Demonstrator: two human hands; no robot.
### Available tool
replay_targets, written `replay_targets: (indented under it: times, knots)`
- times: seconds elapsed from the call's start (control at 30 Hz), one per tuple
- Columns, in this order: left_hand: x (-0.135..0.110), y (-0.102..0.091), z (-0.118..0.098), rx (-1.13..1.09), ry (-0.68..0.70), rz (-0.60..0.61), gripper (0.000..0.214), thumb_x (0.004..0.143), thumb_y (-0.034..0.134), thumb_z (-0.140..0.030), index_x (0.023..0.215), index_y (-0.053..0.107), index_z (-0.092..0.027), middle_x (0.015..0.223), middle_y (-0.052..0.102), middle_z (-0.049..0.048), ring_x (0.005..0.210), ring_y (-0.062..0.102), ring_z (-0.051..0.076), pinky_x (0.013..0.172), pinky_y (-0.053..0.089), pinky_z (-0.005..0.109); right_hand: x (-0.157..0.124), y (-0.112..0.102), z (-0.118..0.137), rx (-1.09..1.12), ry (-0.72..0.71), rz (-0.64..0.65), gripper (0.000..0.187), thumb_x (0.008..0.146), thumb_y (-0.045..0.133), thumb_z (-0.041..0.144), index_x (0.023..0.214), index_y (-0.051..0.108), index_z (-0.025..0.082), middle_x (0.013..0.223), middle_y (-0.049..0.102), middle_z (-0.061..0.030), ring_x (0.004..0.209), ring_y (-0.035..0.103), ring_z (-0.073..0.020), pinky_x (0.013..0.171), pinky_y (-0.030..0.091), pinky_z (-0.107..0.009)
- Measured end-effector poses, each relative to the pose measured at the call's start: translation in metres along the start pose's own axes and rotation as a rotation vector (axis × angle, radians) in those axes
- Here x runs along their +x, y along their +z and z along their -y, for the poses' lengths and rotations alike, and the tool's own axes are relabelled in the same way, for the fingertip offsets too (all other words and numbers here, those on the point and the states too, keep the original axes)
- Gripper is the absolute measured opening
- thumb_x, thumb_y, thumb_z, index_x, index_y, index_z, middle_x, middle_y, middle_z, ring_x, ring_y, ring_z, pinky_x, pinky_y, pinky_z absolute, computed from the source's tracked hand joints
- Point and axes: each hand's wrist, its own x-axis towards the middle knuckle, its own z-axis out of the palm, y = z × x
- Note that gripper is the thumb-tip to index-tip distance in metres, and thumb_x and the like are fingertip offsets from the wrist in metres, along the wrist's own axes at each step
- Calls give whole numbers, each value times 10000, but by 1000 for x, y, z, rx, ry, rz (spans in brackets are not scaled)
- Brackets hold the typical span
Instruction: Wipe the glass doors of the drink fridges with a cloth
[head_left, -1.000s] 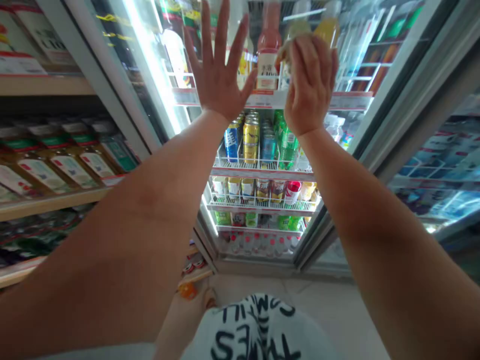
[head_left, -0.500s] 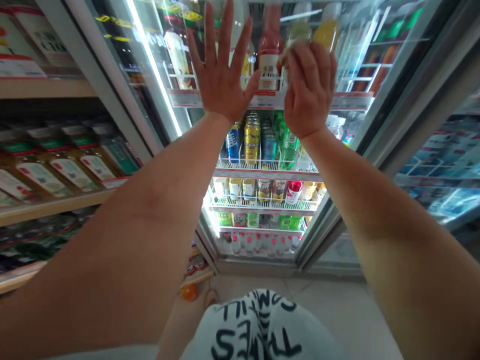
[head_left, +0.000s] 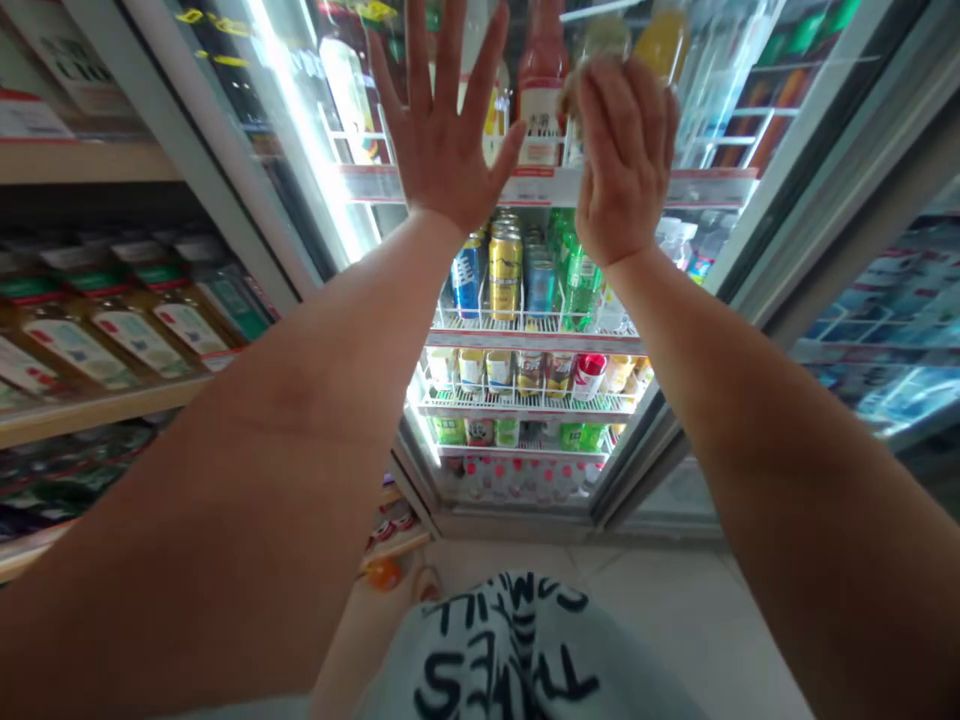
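My left hand lies flat with fingers spread against the glass door of a lit drinks fridge. To its right, my right hand is bent, its fingers pressed together over what looks like a crumpled brownish cloth at the glass; most of it is hidden under the fingers. Between the hands, behind the glass, stands a pink drink bottle. A yellow drink bottle shows above my right fingers. Below sit a gold can, a blue can and green bottles.
Wire shelves with cans and bottles run down to the fridge bottom. On the left, a wooden shelf holds several amber bottles. The metal door frame slants up on the right. Pale floor tiles lie below.
My right hand has shifted slightly up and to the right on the glass. My left hand stays spread in nearly the same place. The view has tilted a little.
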Motion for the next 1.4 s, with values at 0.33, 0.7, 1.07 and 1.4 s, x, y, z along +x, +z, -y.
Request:
replay_targets:
  times: [0.33,0.7,1.07,1.4]
  knots:
    - [1,0,-1,36,-12,-14,826,924,681,-494,1645,350,-261,1689,252,72,1554,124,416,1250,-31,633,-2,-3,5,-81,89,16,516,1100,212,345,1538,481,298,1583,490,1,1518,356,-203,1297,204,-425]
    - [6,8,5,15,-15,32,899,908,740,-482,1660,298,-267,1699,208,64,1559,82,431,1242,-129,636,-3,5,4,-61,128,-136,467,1096,294,245,1463,570,159,1510,574,-56,1458,418,-237,1263,263,-432]
    - [6,6,2,20,-26,43,917,888,741,-458,1663,292,-263,1707,183,60,1566,46,415,1236,-155,611,22,-18,-7,-101,-202,209,465,1135,213,359,1497,502,313,1556,522,65,1493,374,-142,1296,225,-377]
    - [3,12,7,-126,14,-95,820,878,697,-531,1615,387,-348,1688,255,-13,1569,108,354,1265,-101,597,45,-3,2,65,-204,154,417,1096,293,372,1351,622,401,1435,634,79,1416,488,-176,1261,328,-396]
